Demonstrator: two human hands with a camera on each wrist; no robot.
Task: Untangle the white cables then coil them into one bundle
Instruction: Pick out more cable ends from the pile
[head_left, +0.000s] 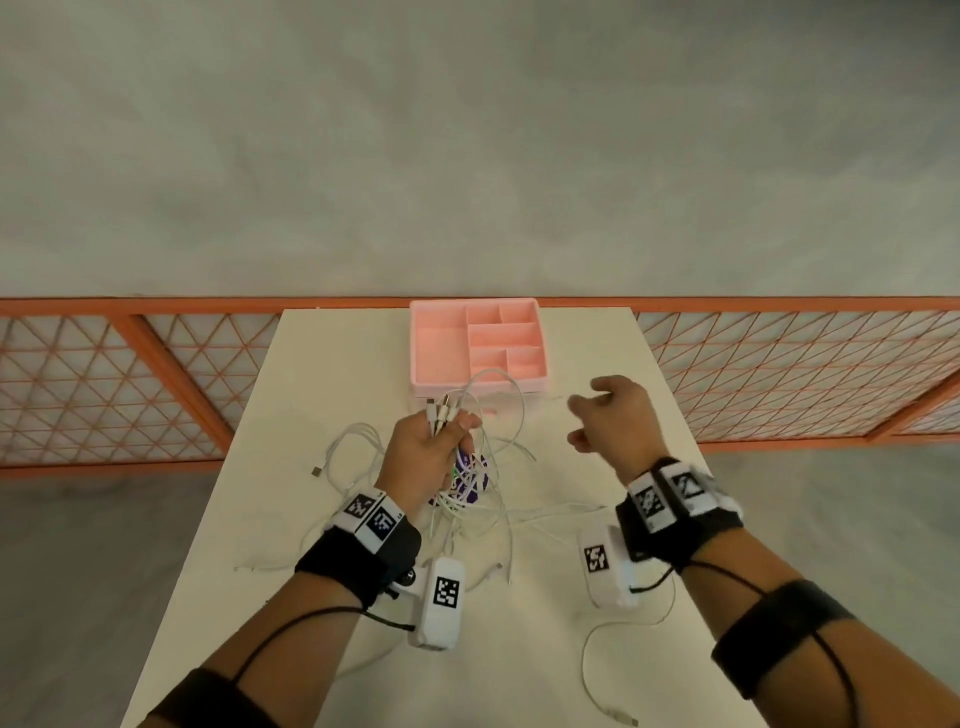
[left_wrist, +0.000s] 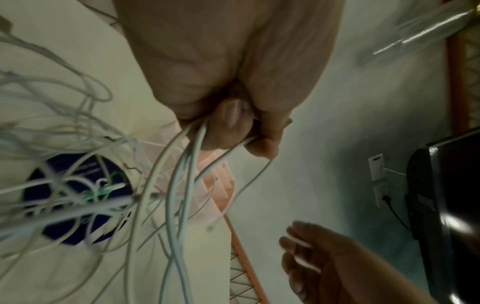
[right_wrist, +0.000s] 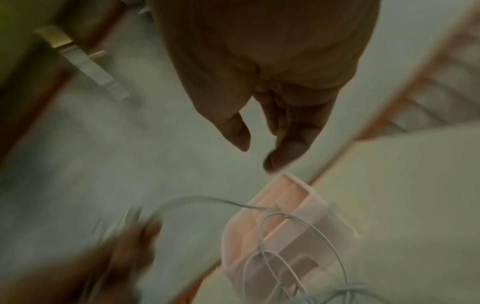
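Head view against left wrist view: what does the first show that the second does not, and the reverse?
Only the head view shows the connector ends sticking up out of the left hand, a loose cable end near the table's front edge, and the whole pink tray.

Only the left wrist view shows a black monitor and a wall socket.

Both show the left hand gripping several white cables, the dark blue disc under the tangle, and the right hand holding nothing.

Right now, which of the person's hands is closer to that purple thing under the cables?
Left. The left hand hovers right beside the purple thing, gripping white cables; the right hand is off to its right, empty.
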